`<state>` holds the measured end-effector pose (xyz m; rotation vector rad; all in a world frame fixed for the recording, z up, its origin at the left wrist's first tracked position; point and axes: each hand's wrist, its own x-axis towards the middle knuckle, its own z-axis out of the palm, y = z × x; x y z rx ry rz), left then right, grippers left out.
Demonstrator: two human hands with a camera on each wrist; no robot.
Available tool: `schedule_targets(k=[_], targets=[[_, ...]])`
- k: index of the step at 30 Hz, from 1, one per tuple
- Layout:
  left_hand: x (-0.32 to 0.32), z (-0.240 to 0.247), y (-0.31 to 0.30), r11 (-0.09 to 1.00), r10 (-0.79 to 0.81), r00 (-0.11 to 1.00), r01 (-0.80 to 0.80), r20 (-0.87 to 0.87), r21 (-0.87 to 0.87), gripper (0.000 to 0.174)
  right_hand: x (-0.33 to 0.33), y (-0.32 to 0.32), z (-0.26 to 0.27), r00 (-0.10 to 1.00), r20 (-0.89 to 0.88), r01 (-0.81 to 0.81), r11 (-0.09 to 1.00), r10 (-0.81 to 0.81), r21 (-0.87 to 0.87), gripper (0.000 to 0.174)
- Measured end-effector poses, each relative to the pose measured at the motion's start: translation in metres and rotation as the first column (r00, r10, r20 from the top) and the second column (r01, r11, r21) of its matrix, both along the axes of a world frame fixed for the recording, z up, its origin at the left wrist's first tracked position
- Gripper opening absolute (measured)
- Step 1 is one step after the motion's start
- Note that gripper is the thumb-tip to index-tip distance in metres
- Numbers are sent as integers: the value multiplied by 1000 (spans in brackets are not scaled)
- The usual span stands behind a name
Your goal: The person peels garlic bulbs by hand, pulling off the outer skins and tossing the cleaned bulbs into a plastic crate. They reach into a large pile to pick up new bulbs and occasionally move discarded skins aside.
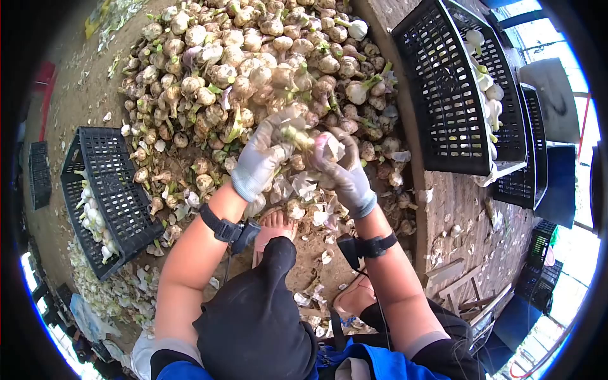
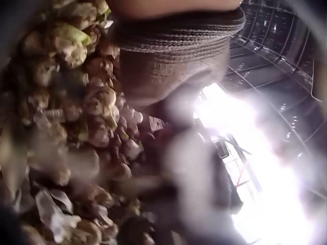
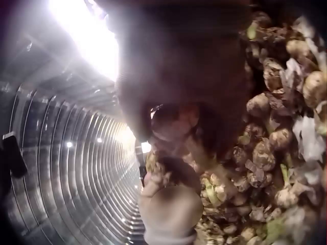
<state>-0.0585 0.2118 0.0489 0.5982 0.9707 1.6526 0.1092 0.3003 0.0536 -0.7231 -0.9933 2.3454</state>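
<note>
Both hands wear pale grey work gloves and meet above the near edge of a big heap of garlic bulbs (image 1: pixel 253 57). My right hand (image 1: pixel 348 174) grips a garlic bulb (image 1: pixel 332 149) whose side shows white and purplish. Beside it my left hand (image 1: pixel 261 158) has its fingers curled at the bulb's greenish stem (image 1: pixel 295 135), blurred by motion. In the left wrist view the glove's ribbed cuff (image 2: pixel 176 41) fills the top, with the fingers blurred below. The right wrist view shows the right glove (image 3: pixel 184 56) dark against the light, hiding most of the bulb.
A black slatted crate (image 1: pixel 117 190) with white bulbs stands at left. Another black crate (image 1: pixel 443 88) with cleaned bulbs is at right, on a wooden board (image 1: pixel 456 209). Loose papery skins (image 1: pixel 323 212) litter the ground by the person's feet (image 1: pixel 277 221).
</note>
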Motion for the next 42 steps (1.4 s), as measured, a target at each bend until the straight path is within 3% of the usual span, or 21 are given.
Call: schedule_targets(k=[2,4,8,11,13,15,17,18,21,23,25,27,29,32,33,35,37,38,39,41,42], targets=[[4,1,4,995,85,946,-62,312,-83,46,-8,0,-8,979,142,65,886,-145,458,72],[6,4,5,993,70,964,-43,258,-108,48,-8,2,-14,956,106,35,463,-275,886,69],[14,28,2,975,52,988,-18,146,-221,55,-13,-15,1,872,56,-44,36,-486,998,43],[19,30,-4,964,61,982,-12,176,-267,58,-12,-17,2,871,-46,23,-52,-489,998,33],[25,37,-5,989,102,989,-113,-106,-100,55,-2,-21,-8,876,16,-51,-58,-482,997,37],[25,37,-9,988,72,984,-93,-165,-122,59,3,-30,-8,915,111,9,294,-387,956,47],[26,34,-11,984,127,967,-150,-222,-91,64,4,-32,-2,924,91,31,311,-371,950,63],[26,25,-11,973,168,946,-203,-276,-105,58,-1,-33,2,946,64,110,499,-318,860,68],[37,26,-10,941,309,886,-337,-345,-23,47,-2,-33,33,983,146,111,993,-114,32,62],[37,33,-18,986,165,723,-127,-671,106,32,1,-27,26,988,-131,24,928,-78,-372,52],[39,40,-22,992,95,605,13,-791,129,29,1,-37,14,958,228,136,974,-176,181,56],[34,34,-30,977,-187,931,142,-314,-160,24,12,-39,5,975,199,75,987,-103,140,63],[26,32,-27,980,-140,982,119,-128,-157,23,29,-37,12,990,26,-134,988,136,-78,71],[9,7,-26,931,-48,965,-51,-258,-363,16,28,-53,26,967,-142,-245,926,212,-287,98],[3,-7,-28,950,-76,660,-180,-747,-256,18,30,-63,25,945,-274,-272,893,177,-359,102],[-12,-21,-23,665,-703,194,-163,-684,-729,31,35,-66,22,977,-125,-205,924,173,-323,103],[1,-17,-38,864,-464,262,-79,-846,-498,38,40,-63,30,969,97,-208,964,225,-165,92],[8,-12,-48,977,-193,344,-23,-919,-213,45,46,-64,20,985,-12,-165,915,172,-369,75],[19,-5,-48,986,-162,671,82,-724,-144,52,46,-69,13,985,-15,-164,914,170,-371,75],[35,8,-55,888,-453,755,332,-475,-319,53,44,-92,1,937,-310,-224,404,-161,-887,61],[39,-5,-63,911,-406,622,220,-669,-348,51,51,-107,-9,944,-208,-121,317,-255,-941,53]])
